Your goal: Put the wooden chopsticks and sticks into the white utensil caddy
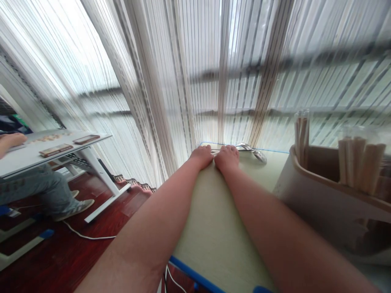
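Both my hands are at the far end of a pale green table (220,219), arms stretched out and side by side. My left hand (201,157) has its fingers curled over, close to the far edge. Just to its right, my right hand (227,158) is curled in the same way. Thin whitish strands or sticks (215,152) show in the small gap between the hands; their kind is too small to tell, and the fingers hide the rest. Beside my right hand lie shiny silver, patterned pieces (259,156), with a thin dark line running toward them.
A large bin (284,179) holding bundles of wooden sticks (360,162) stands at the right. Sheer striped curtains (207,81) hang behind the table. At the left, a person's hand (14,142) rests over a white table (18,160) with small pieces and brown trays. Cables cross the red floor.
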Tool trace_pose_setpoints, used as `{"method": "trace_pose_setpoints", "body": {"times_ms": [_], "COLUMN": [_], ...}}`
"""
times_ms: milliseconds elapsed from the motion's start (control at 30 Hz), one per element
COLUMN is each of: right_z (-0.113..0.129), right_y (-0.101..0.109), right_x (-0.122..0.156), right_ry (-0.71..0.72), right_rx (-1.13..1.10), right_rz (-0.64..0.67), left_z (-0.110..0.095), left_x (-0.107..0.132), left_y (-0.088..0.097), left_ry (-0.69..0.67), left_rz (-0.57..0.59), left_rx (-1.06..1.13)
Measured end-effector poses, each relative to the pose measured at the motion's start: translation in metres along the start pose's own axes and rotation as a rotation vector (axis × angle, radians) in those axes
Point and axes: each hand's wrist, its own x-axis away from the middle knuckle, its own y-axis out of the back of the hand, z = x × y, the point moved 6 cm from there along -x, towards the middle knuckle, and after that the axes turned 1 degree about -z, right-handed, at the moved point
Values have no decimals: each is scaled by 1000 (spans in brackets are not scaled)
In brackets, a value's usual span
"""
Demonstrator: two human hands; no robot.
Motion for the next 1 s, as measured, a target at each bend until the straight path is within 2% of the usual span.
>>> {"method": "trace_pose_setpoints", "body": {"times_ms": [133,300,367,500,667,767,1000], "right_z": [0,-3,-5,-17,-35,-41,-41], "right_y": [2,12,21,40,42,42,34], "right_x": [0,0,1,6,4,1,-6], "right_ry": [26,35,23,-73,-238,-282,-285], "right_rx": [-46,-136,-192,-324,-486,-569,-692], "right_rz": [-18,-122,-232,-536,-729,-745,-556], "left_z": [-3,-2,0,3,2,0,-4], "left_x": [2,3,3,4,8,11,13], "left_y": [-3,-5,-5,-1,8,13,19], "left_ry": [-56,-57,-31,12,-4,-11,-59], "left_rz": [23,84,94,73,-32,-102,-206], "left_rx": [-27,8,2,7,-2,-17,-29]}}
